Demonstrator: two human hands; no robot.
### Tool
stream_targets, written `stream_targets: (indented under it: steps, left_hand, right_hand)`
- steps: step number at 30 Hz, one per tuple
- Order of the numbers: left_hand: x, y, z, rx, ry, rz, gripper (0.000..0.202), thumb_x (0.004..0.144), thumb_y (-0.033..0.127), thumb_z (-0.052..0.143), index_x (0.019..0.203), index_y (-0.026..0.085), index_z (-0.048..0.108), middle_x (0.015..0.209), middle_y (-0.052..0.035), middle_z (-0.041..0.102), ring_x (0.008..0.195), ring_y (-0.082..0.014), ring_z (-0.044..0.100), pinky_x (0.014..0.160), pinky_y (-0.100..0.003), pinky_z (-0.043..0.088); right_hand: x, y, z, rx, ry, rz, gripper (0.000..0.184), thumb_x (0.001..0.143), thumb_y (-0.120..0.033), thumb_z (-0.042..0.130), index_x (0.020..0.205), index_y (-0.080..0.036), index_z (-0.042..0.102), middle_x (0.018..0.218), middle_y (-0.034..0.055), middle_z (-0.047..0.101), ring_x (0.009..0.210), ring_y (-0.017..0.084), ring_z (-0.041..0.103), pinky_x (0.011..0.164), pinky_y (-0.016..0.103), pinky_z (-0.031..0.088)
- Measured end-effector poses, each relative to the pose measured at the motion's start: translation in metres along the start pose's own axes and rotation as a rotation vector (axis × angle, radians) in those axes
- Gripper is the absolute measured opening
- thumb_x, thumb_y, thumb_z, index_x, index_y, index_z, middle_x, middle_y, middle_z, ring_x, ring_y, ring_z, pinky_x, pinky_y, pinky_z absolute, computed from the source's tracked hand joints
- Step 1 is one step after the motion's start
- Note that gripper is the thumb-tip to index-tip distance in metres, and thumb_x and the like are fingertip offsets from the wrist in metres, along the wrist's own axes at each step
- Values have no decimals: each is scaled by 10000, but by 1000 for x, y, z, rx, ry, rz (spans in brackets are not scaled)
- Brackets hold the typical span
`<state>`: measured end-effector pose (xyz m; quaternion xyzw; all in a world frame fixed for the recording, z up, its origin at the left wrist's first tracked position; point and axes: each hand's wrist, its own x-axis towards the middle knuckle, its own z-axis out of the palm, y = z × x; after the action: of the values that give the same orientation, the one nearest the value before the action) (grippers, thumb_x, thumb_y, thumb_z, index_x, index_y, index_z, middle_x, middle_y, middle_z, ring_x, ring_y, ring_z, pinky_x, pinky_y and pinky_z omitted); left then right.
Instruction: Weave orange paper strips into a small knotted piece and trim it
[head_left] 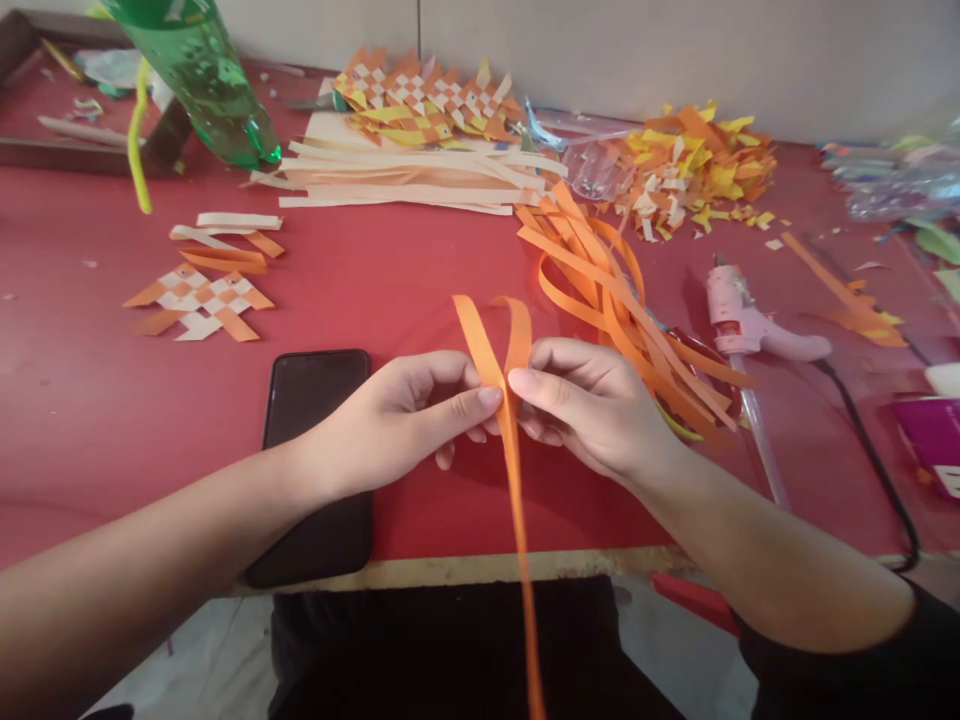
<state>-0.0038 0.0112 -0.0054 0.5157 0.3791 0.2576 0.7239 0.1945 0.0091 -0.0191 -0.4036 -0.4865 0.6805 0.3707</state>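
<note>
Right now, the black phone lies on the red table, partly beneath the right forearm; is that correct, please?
Not quite: the head view shows the black phone partly beneath the left forearm, though it does lie on the red table.

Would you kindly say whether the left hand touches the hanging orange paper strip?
Touching: in the head view, the left hand has its thumb tip against the hanging orange paper strip.
</note>
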Motion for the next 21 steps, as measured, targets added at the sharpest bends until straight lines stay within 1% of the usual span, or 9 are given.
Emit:
stream_targets:
  steps: [3, 5, 9, 12, 16, 18, 21]
  left_hand:
    - [1, -1, 0, 5, -1, 22, 194, 939, 309, 582, 851, 156, 663, 761, 9, 626, 635, -72, 561, 525, -146, 504]
    - [1, -3, -1, 8, 3, 37, 184, 935, 299, 590, 848, 154, 661, 757, 12, 618, 636, -72, 558, 521, -147, 503]
    - [1, -5, -1, -10, 34, 58, 175, 928, 300, 604, 847, 156, 662, 732, 22, 607, 602, -63, 544, 504, -142, 491]
    - [1, -6, -2, -45, 56, 48, 176, 925, 323, 610, 863, 170, 667, 743, 20, 625, 611, -68, 554, 499, -143, 486]
    - [-1, -2, -2, -33, -14, -2, 227, 911, 382, 623, 875, 166, 681, 797, -2, 661, 669, -81, 581, 543, -154, 498]
    - [-1, 0, -2, -3, -37, -26, 217, 898, 371, 644, 863, 159, 674, 788, 1, 662, 663, -73, 576, 564, -151, 496]
    - [-1, 1, -1, 18, -6, -39, 184, 887, 334, 662, 838, 157, 648, 757, 14, 648, 634, -64, 564, 562, -150, 489]
  right_hand:
    - [-1, 2, -1, 4, -74, 13, 221, 888, -308, 681, 727, -173, 610, 567, -31, 592, 469, 63, 487, 419, 178, 369]
    - [-1, 4, -2, 1, -96, 3, 204, 891, -282, 677, 732, -176, 606, 563, -36, 587, 457, 59, 474, 417, 179, 369]
    - [0, 5, -2, -6, -66, -31, 215, 881, -293, 691, 725, -176, 598, 558, -38, 569, 461, 61, 475, 412, 177, 356]
    - [1, 3, 0, -1, -30, -45, 228, 872, -309, 700, 720, -172, 599, 557, -35, 564, 467, 63, 480, 410, 177, 343]
    - [1, -1, 2, 5, 5, -41, 236, 876, -321, 692, 721, -168, 600, 591, -10, 616, 476, 70, 494, 412, 185, 340]
    - [1, -1, 2, 13, -2, -25, 242, 880, -326, 687, 719, -169, 598, 615, 1, 639, 496, 78, 515, 419, 189, 346]
    - [-1, -1, 0, 31, -73, 7, 261, 891, -365, 667, 728, -168, 613, 606, -2, 623, 512, 85, 520, 423, 193, 343]
